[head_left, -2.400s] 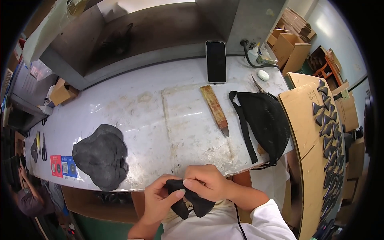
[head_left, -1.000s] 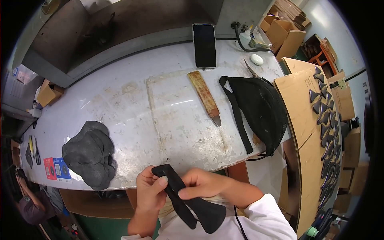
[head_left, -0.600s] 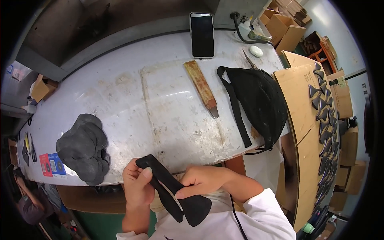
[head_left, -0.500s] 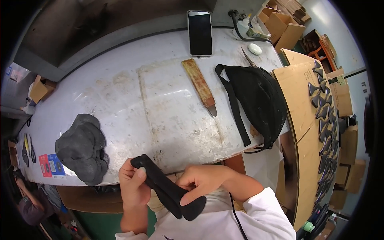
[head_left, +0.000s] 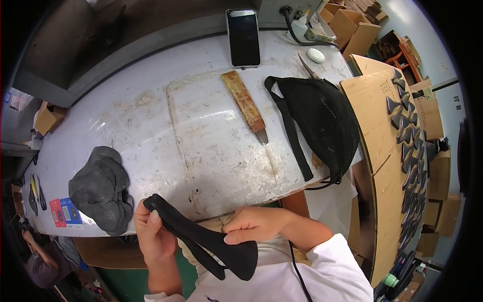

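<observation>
Nearest the viewer, both hands hold one black shaped piece (head_left: 201,236), a flat cut part with a narrow rounded end at the upper left and a wider forked end at the lower right. The left hand (head_left: 153,236) grasps the narrow end, thumb on top and fingers curled beneath. The right hand (head_left: 254,226) pinches the wide part, fingers on its upper face. The piece sits in the air at the near edge of the white worktable (head_left: 151,126), just above the person's lap.

On the table's near left lies a stack of black cut pieces (head_left: 100,189). Left of the stack, at the table edge, lie two small rectangular labels, one red (head_left: 57,220) and one blue (head_left: 70,211).

In the table's middle lies a knife (head_left: 246,105) with a long brown wooden handle, blade tip pointing near-right. To its right rests a black mesh bag (head_left: 322,121) with a strap trailing toward the near edge.

On the right stands a brown cardboard sheet (head_left: 372,110) carrying rows of small dark shaped pieces (head_left: 407,126).

At the far edge lie a black phone (head_left: 243,38), screen up, a pair of scissors (head_left: 307,65) and a small white oval object (head_left: 316,55). Beyond them, far right, stand open brown cardboard boxes (head_left: 352,25). A small brown box (head_left: 45,118) sits off the table's far left.
</observation>
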A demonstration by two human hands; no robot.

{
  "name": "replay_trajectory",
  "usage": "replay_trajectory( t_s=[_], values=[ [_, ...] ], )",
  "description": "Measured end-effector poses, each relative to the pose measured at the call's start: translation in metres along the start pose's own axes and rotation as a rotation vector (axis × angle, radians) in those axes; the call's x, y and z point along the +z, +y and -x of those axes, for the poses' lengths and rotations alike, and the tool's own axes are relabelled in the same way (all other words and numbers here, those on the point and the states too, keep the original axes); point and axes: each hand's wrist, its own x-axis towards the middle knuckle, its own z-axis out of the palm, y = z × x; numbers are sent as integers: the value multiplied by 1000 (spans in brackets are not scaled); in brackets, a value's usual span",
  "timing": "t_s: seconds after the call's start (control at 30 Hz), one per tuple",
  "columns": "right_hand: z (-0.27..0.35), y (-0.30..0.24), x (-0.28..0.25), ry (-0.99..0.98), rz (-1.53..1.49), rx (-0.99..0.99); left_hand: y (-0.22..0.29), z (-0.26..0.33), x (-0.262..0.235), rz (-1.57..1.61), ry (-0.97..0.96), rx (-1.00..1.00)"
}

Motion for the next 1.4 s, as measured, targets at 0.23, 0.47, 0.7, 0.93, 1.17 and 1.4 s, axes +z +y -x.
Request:
replay_trajectory(
  t_s=[0.23, 0.47, 0.7, 0.93, 1.17, 1.4],
  values=[
    [-17, -19, 16, 237, -506, -13, -11, 8, 17, 12, -180, -197],
    [-24, -49, 22, 597, 334, -180, -12, 11, 41, 3, -237, -282],
    [-17, -49, 29, 547, 80, -139, -5, 15, 36, -796, -414, 432],
    [-18, -55, 30, 488, -314, -21, -9, 6, 32, -474, -464, 95],
    [-24, -30, 30, 498, -847, -78, 3, 12, 36, -326, -304, -217],
    [-27, -30, 28, 525, -696, -168, 12, 12, 33, -520, -412, -270]
  ],
)
